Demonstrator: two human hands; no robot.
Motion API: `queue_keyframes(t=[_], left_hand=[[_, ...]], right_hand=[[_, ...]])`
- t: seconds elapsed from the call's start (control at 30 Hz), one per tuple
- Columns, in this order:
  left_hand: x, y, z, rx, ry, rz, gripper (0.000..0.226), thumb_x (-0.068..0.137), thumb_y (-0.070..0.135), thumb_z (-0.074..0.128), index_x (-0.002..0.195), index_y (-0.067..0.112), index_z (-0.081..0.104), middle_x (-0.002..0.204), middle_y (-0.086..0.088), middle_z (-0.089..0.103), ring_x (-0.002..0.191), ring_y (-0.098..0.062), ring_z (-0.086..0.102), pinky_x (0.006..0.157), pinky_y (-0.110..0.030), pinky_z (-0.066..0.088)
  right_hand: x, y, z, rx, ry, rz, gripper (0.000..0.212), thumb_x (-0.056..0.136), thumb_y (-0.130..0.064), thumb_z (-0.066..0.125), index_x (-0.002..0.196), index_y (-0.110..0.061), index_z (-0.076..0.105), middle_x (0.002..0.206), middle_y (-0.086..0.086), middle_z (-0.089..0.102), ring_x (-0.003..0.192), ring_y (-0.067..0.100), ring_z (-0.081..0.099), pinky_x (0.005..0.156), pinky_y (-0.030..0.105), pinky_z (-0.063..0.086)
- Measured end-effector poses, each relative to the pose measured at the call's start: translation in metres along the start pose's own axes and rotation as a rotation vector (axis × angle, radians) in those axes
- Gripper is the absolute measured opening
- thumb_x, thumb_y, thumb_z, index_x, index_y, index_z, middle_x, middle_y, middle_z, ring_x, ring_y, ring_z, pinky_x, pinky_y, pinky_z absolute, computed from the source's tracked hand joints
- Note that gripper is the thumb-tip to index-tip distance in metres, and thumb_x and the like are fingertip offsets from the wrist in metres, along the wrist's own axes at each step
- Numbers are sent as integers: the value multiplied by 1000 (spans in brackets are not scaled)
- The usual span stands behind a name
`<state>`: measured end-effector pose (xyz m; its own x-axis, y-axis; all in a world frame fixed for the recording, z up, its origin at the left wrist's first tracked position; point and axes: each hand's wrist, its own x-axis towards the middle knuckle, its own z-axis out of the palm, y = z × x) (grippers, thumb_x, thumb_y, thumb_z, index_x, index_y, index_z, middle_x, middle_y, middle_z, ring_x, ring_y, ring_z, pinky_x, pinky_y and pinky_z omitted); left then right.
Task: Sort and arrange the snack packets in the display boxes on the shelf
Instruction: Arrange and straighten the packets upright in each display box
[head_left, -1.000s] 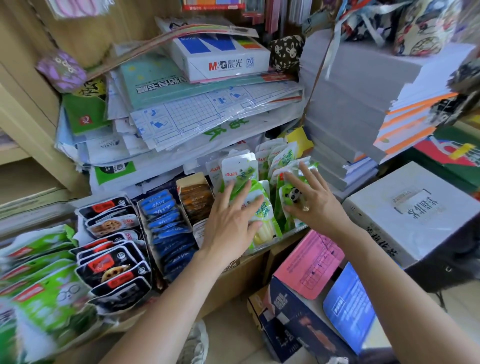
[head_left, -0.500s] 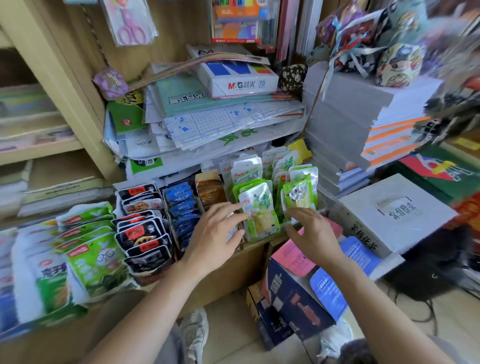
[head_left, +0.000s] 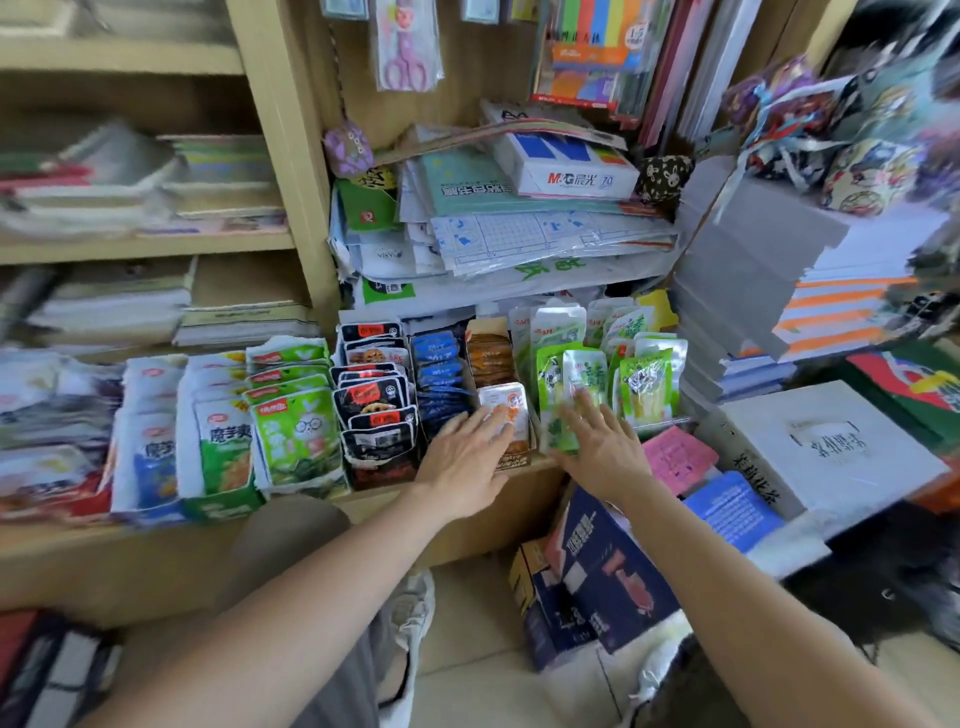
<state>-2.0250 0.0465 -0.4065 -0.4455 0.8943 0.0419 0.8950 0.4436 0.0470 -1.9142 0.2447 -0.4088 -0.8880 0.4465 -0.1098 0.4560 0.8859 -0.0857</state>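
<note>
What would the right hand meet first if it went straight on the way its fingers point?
The right hand points toward the green snack packets standing upright just ahead. It would meet the front one first, and may already touch it; depth is unclear.

Light: bright, soft, even; source direction unclear.
Shadows: faint, soft-edged; lower right corner dark, detail lost.
Glare: mild sheen on the snack packets (head_left: 571, 364).
Sharp: centre only; print on the white paper box (head_left: 566, 169) is readable.
Blur: smear on the left shelves (head_left: 104, 182), the far-left packets (head_left: 62, 405) and the top-right bags (head_left: 841, 135).
Distortion: wide-angle; the shelf upright (head_left: 280, 156) leans, edges bow.
</note>
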Motion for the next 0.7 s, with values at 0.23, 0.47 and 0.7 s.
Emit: queue_keyframes(t=[0.23,0.47,0.7], left_hand=[[-36,-33,-16,-314,316,-21,54,92,16,69,143,21,54,149,1,52,138,-17,46,118,-41,36],[-111,-69,-27,-146,375,-217,34,90,28,70,123,22,72,129,4,67,122,-19,57,103,-45,50],[-127,-77,-11,-89,-74,-371,73,100,42,55,161,28,17,169,5,1,155,-21,12,121,-38,28]], right_hand=[[-21,-19,-13,43,73,-44,68,95,-49,52,154,-30,26,165,1,14,148,29,22,117,54,22],[-49,-95,15,39,155,-469,69,96,-29,52,157,-31,19,166,-2,8,152,22,11,120,46,20],[-8,-125,29,-127,15,-356,80,97,-59,42,158,-32,-3,159,-2,-33,152,28,-12,124,50,7]])
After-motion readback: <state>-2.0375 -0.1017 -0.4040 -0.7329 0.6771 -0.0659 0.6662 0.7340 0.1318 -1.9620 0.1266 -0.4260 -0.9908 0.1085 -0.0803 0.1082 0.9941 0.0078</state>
